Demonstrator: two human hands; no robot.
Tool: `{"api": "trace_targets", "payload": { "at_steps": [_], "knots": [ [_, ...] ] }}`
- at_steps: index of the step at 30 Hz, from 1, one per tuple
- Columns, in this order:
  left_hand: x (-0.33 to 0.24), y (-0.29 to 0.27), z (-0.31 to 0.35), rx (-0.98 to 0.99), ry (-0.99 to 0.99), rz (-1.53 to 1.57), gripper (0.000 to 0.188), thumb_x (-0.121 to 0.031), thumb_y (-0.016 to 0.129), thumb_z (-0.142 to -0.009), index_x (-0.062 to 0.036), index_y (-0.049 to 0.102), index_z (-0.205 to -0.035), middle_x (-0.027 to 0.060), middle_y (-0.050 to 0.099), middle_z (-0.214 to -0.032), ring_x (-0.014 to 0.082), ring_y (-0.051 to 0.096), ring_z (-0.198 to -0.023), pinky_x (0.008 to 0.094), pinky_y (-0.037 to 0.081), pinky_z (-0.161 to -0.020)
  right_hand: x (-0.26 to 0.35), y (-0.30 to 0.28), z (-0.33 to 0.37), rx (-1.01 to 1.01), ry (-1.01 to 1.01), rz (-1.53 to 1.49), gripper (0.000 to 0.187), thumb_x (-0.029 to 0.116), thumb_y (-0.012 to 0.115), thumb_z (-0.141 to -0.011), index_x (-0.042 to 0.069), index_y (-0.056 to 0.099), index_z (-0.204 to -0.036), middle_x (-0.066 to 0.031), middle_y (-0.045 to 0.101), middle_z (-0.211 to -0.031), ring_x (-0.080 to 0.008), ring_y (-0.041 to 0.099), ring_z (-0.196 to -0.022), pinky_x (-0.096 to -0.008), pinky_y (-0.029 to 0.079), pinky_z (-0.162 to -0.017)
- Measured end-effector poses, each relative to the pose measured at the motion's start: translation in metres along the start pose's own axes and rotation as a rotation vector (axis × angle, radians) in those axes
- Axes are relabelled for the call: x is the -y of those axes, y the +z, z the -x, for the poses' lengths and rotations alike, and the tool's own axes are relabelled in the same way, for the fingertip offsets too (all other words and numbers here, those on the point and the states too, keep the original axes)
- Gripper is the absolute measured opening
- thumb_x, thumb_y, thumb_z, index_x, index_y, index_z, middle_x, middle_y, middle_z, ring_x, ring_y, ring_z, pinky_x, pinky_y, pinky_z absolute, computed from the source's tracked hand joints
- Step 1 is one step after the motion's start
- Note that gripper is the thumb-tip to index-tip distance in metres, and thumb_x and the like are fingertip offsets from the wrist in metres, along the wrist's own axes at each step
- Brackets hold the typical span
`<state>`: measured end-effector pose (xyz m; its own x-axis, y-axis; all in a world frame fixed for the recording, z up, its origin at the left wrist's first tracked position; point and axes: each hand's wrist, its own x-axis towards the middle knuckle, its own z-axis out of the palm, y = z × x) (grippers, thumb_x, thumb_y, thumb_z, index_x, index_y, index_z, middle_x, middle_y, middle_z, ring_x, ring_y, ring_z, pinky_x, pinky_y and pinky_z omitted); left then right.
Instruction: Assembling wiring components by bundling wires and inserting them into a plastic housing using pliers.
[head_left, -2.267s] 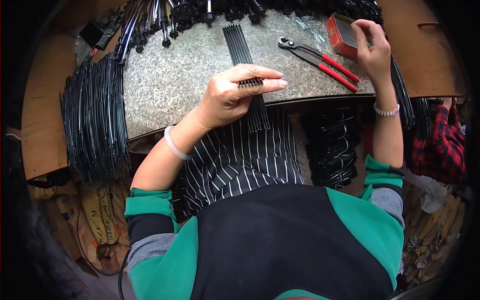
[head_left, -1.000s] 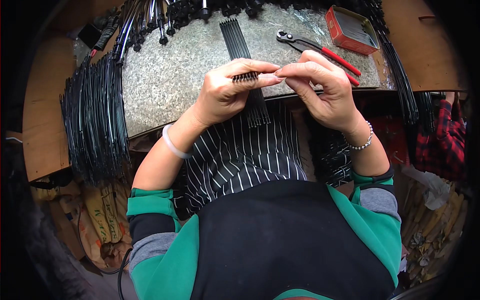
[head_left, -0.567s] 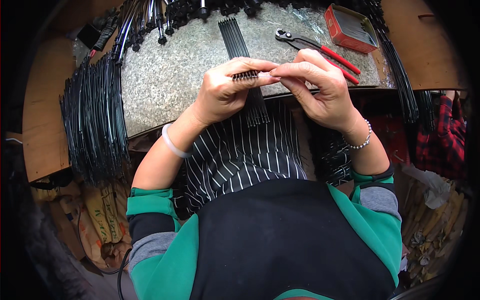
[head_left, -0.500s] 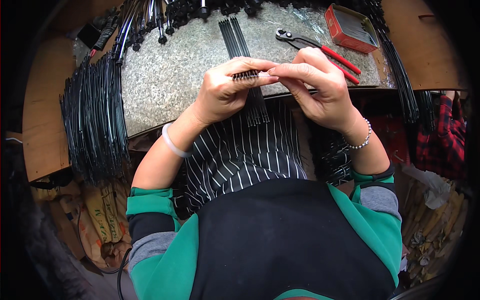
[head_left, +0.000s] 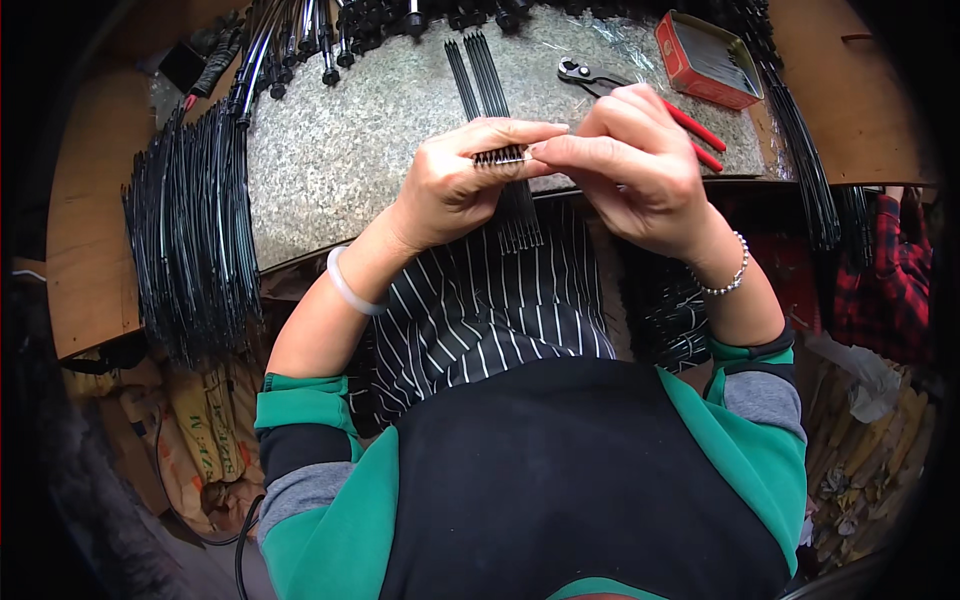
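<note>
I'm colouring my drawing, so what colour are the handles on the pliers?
The pliers' handles are red; they show best in the head view.

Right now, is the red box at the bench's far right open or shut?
Open. No lid covers the red box; its inside shows, with thin pale pieces lying in it.
</note>
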<state>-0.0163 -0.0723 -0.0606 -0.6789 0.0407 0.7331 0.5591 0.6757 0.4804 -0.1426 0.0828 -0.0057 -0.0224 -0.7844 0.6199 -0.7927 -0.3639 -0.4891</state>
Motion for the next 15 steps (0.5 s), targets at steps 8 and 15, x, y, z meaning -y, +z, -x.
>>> {"api": "trace_targets", "payload": {
  "at_steps": [8,15],
  "knots": [
    [-0.001,-0.001,0.004,0.046,-0.036,-0.026,0.038,0.013,0.057,-0.066,-0.0095,0.066,-0.094,0.0156,0.064,-0.098,0.0299,0.064,-0.088,0.0335,0.053,-0.074,0.001,0.015,0.006,0.002,0.159,-0.252,0.025,0.000,0.062,-0.080,0.003,0.060,-0.104,-0.0032,0.052,-0.076,-0.0097,0.047,-0.063,-0.0211,0.037,-0.054],
    [-0.002,0.001,0.003,0.013,-0.025,-0.051,0.044,0.009,0.058,-0.061,-0.0129,0.065,-0.099,0.0107,0.063,-0.101,0.0275,0.063,-0.089,0.0334,0.052,-0.073,-0.003,0.010,-0.001,0.010,-0.123,0.081,0.027,-0.003,0.064,-0.074,0.005,0.064,-0.100,-0.0046,0.053,-0.078,-0.0155,0.049,-0.066,-0.0235,0.040,-0.057]
  ]
}}
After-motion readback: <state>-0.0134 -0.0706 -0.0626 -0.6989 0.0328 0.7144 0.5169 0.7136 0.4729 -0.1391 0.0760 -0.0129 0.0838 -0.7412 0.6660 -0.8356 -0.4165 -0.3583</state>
